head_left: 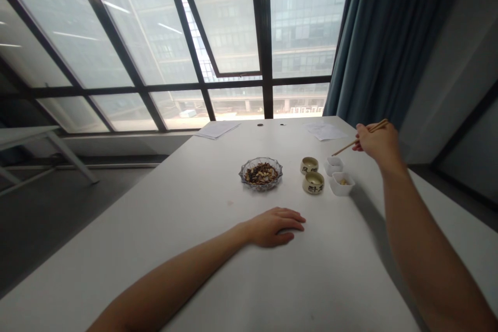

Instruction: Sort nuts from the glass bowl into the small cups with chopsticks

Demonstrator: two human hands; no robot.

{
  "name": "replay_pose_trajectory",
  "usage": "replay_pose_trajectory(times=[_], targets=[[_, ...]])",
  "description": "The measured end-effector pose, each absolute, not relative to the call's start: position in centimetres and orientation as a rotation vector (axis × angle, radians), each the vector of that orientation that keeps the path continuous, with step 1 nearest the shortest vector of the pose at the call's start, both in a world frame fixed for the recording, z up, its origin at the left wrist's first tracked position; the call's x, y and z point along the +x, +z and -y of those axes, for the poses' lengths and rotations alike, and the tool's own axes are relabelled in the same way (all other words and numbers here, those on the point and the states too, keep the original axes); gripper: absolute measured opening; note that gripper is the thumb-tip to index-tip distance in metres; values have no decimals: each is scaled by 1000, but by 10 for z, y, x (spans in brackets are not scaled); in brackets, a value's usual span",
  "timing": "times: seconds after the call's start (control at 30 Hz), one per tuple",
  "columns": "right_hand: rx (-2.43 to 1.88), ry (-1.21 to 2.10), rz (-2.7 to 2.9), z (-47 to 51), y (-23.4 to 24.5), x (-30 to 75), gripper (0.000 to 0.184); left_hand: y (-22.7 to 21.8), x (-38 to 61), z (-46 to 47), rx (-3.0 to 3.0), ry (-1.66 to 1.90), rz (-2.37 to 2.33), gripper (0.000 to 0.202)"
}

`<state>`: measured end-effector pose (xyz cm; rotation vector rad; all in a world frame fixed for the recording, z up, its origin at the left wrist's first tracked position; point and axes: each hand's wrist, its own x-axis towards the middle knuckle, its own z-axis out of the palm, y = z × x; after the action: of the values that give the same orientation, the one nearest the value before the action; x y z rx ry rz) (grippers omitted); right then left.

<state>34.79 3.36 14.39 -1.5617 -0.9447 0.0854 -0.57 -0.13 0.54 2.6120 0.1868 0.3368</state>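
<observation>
My right hand (375, 141) is closed around a pair of wooden chopsticks (350, 144), whose tips hover by the far white plastic cup (333, 167). A second white plastic cup (341, 187) just in front of it holds a few pale pieces. Left of these stand two small ceramic cups with dark characters, the farther cup (309, 166) and the nearer cup (313, 183). A clear glass bowl (260, 187) of mixed dark and pale bits sits farther left. My left hand (274, 226) lies flat on the table, fingers spread, touching nothing else.
The white table (187, 249) reaches toward the windows. Paper sheets (217, 129) lie at its far left and another sheet (326, 130) at its far right. A blue curtain (373, 52) hangs behind my right hand. Another white table (27, 137) stands at the left.
</observation>
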Motion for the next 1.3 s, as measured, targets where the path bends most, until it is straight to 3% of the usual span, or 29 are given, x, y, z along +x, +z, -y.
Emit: replay_pose_trajectory(times=[0.23,0.53,0.73,1.3], targets=[[-1369,71,1100,-29,152,318,35,4,-5,1,2622,342,-174,38],[-1063,490,1396,-25,133,236,50,3,-5,0,2630,347,-170,37],[-1087,687,1544,-27,107,203,49,3,-5,1,2623,347,-179,37],[-1124,685,1683,-26,81,180,40,2,-4,1,2615,372,-148,38]])
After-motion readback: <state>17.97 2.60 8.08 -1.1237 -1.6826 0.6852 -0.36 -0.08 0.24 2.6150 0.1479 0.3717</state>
